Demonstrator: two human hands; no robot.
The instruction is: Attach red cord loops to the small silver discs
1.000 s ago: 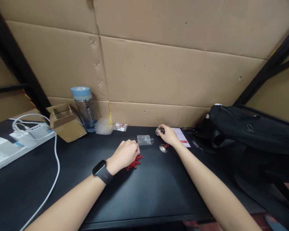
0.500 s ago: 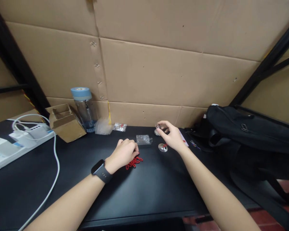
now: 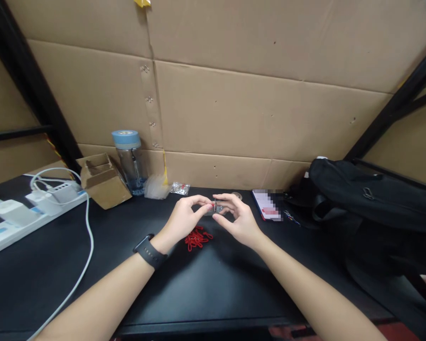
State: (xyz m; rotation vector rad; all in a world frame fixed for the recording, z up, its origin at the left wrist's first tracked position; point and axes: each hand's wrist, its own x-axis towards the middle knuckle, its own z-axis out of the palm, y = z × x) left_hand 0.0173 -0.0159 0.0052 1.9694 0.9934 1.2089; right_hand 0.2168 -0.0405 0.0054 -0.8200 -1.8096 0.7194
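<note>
My left hand [image 3: 185, 217] and my right hand [image 3: 236, 219] meet above the middle of the black table [image 3: 206, 279]. Between their fingertips they pinch a small round metal piece [image 3: 216, 206] with a bit of red on it. The left wrist wears a black smartwatch [image 3: 150, 251]. A small heap of red cords [image 3: 196, 237] lies on the table just below the hands. Another small metal disc [image 3: 237, 194] rests behind the right hand, near the cardboard wall.
A phone [image 3: 267, 210] lies right of the hands, beside a black backpack [image 3: 369, 199]. At the left stand a blue-lidded clear bottle [image 3: 129, 161], an open cardboard box [image 3: 104, 182], clear bags [image 3: 156, 187] and a white power strip [image 3: 24, 213] with a cable [image 3: 87, 255].
My right hand lifted a metal piece from the back of the table and brought it left. My left hand rose off the red cords to meet it.
</note>
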